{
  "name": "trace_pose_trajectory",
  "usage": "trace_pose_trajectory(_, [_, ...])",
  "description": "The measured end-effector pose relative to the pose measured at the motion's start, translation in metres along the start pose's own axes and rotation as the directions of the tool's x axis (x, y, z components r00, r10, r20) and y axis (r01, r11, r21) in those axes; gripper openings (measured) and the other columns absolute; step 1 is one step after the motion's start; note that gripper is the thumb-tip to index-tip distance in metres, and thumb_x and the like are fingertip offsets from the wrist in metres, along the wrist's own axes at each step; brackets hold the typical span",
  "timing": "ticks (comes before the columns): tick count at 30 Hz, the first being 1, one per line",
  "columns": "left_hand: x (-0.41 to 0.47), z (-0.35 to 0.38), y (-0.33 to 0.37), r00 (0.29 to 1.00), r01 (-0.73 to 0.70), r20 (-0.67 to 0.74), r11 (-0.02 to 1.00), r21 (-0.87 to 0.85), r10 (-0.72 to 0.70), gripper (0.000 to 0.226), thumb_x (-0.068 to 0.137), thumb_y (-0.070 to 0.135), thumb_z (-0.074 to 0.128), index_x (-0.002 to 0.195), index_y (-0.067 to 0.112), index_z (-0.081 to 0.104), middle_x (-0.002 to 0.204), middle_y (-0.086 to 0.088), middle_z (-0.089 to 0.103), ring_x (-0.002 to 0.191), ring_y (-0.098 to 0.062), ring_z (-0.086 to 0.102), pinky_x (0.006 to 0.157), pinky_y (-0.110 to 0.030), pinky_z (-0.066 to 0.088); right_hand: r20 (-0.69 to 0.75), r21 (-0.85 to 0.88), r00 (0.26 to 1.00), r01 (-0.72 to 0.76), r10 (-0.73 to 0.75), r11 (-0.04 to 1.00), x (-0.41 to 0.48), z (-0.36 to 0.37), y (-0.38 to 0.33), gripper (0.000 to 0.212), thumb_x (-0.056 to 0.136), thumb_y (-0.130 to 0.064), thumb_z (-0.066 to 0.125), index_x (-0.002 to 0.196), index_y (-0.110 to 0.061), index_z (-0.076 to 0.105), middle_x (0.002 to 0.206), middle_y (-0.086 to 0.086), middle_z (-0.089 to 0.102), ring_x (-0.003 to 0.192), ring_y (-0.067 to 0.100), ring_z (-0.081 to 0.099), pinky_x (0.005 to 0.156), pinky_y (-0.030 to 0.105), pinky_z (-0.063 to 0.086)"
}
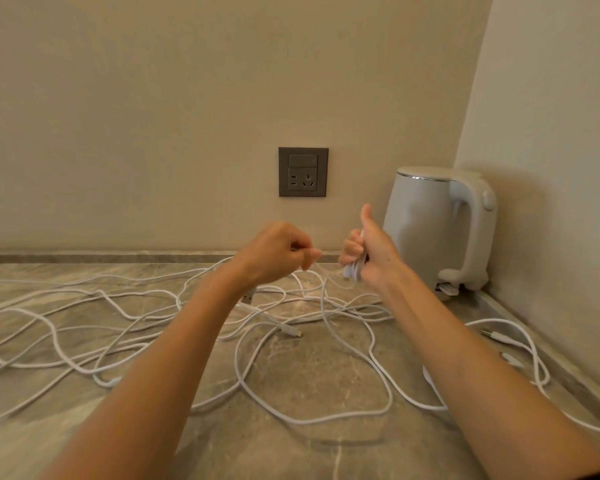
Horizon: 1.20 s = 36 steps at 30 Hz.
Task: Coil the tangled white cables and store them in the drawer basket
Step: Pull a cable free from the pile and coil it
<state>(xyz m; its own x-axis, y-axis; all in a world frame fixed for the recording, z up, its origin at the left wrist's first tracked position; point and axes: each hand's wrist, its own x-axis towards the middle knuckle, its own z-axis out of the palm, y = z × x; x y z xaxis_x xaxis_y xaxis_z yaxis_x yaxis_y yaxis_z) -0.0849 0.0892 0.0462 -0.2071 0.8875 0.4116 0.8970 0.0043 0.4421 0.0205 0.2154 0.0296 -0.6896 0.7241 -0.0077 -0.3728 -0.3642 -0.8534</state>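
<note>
Two bare forearms (174, 368) reach in from the near edge over a grey marbled countertop (309, 368). The white cables (302, 423) lie loose on it below and on both sides of the hands. They sprawl in wide tangled loops, spreading far out to the left of the left hand, and one big loop lies between the two forearms. More cable trails outside the right forearm, where a small connector (496, 336) lies on the stone. A USB plug (246, 297) shows just under the left wrist.

Both hands are raised above the tangle, close together but apart. The left hand (278, 252) has its fingers curled in and pinches a single strand (314, 268) between thumb and forefinger; the strand drops from the fingertips to the pile. The right hand (371, 254) has its fingers wrapped round a small coil (355, 266) of white cable loops, with the thumb sticking straight up.

Just beyond the right hand a pale grey kettle (426, 220) stands in the corner, handle to the right. Above and behind the gap between the hands, a dark wall socket (303, 172) is set in the beige wall (187, 98)
</note>
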Motion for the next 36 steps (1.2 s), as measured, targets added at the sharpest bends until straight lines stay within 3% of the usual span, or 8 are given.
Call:
trace_pose_trajectory(4, [0.002, -0.006, -0.018, 0.976, 0.215, -0.081, 0.926, 0.309, -0.200, 0.025, 0.093, 0.021, 0.053, 0.086, 0.004, 0.069, 0.076, -0.007, 0.065, 0.071, -0.020, 0.056, 0.066, -0.026, 0.040, 0.114, 0.236, 0.991, 0.037, -0.065, 0.971, 0.000, -0.006, -0.010, 0.072, 0.097, -0.053, 0.029, 0.035, -0.017, 0.030, 0.030, -0.006, 0.024, 0.026, 0.005, 0.024, 0.030, 0.015, 0.024])
trace_pose_trajectory(8, [0.004, -0.010, -0.019, 0.957, 0.282, -0.148, 0.912, 0.298, -0.248, 0.036, 0.096, 0.012, 0.044, 0.131, 0.009, 0.049, 0.131, -0.013, 0.051, 0.120, -0.028, 0.046, 0.097, -0.035, 0.036, 0.407, 0.109, 0.912, -0.105, 0.052, 0.989, -0.001, -0.005, -0.007, 0.075, 0.095, -0.056, 0.025, 0.032, -0.016, 0.034, 0.027, -0.006, 0.029, 0.026, 0.004, 0.026, 0.030, 0.014, 0.029])
trace_pose_trajectory(12, [0.006, -0.012, 0.004, 0.986, -0.006, -0.164, 1.000, 0.027, 0.010, 0.047, 0.099, 0.014, 0.036, 0.145, 0.014, 0.026, 0.152, -0.004, 0.027, 0.142, -0.016, 0.016, 0.113, -0.029, 0.012, 0.768, -0.020, 0.573, -0.426, 0.287, 0.904, -0.006, 0.004, 0.005, 0.063, 0.094, -0.049, 0.041, 0.046, -0.008, 0.047, 0.035, 0.006, 0.045, 0.037, 0.012, 0.032, 0.040, 0.021, 0.040])
trace_pose_trajectory(16, [0.004, -0.002, 0.015, 0.993, -0.107, -0.065, 0.984, -0.145, 0.099, 0.033, 0.101, 0.024, 0.030, 0.096, 0.014, 0.062, 0.099, -0.008, 0.065, 0.097, -0.020, 0.057, 0.094, -0.036, 0.038, 0.867, -0.094, 0.388, -0.492, 0.314, 0.866, -0.019, 0.014, 0.009, 0.059, 0.095, -0.049, 0.041, 0.049, -0.012, 0.037, 0.037, 0.002, 0.034, 0.033, 0.011, 0.027, 0.043, 0.021, 0.032])
trace_pose_trajectory(20, [0.001, 0.003, 0.019, 0.994, -0.074, -0.092, 0.959, -0.273, 0.050, 0.044, 0.101, 0.028, 0.029, 0.060, 0.020, 0.045, 0.058, 0.004, 0.049, 0.055, -0.009, 0.045, 0.057, -0.024, 0.038, 0.899, -0.089, 0.320, -0.534, 0.298, 0.841, -0.029, 0.021, 0.005, 0.064, 0.088, -0.063, 0.030, 0.050, -0.012, 0.038, 0.035, -0.004, 0.025, 0.031, 0.010, 0.020, 0.041, 0.021, 0.031])
trace_pose_trajectory(27, [0.000, 0.013, 0.022, 0.958, -0.064, -0.285, 0.993, -0.096, 0.034, 0.049, 0.101, 0.024, 0.029, 0.053, 0.023, 0.036, 0.055, 0.000, 0.046, 0.054, -0.018, 0.041, 0.058, -0.032, 0.028, 0.804, -0.012, 0.494, -0.542, 0.330, 0.841, -0.013, 0.017, 0.002, 0.079, 0.086, -0.068, 0.025, 0.042, -0.007, 0.048, 0.032, 0.008, 0.048, 0.028, 0.012, 0.029, 0.045, 0.023, 0.045])
trace_pose_trajectory(31, [0.001, 0.017, 0.016, 0.945, -0.029, -0.326, 0.996, -0.083, 0.000, 0.050, 0.101, 0.023, 0.029, 0.052, 0.023, 0.033, 0.057, -0.001, 0.042, 0.057, -0.020, 0.037, 0.057, -0.030, 0.021, 0.437, -0.072, 0.830, -0.351, 0.346, 0.934, -0.021, 0.025, -0.006, 0.085, 0.088, -0.071, 0.016, 0.027, -0.014, 0.034, 0.021, -0.005, 0.026, 0.017, 0.005, 0.023, 0.027, 0.011, 0.025])
trace_pose_trajectory(36, [0.000, 0.021, 0.020, 0.978, -0.055, -0.207, 0.994, -0.099, 0.033, 0.039, 0.100, 0.031, 0.029, 0.063, 0.026, 0.042, 0.059, 0.014, 0.042, 0.056, -0.008, 0.038, 0.057, -0.024, 0.026, 0.079, -0.019, 0.972, -0.223, 0.223, 0.975, -0.018, 0.027, -0.005, 0.081, 0.090, -0.067, 0.025, 0.028, -0.014, 0.030, 0.025, -0.003, 0.022, 0.019, 0.006, 0.018, 0.028, 0.010, 0.019])
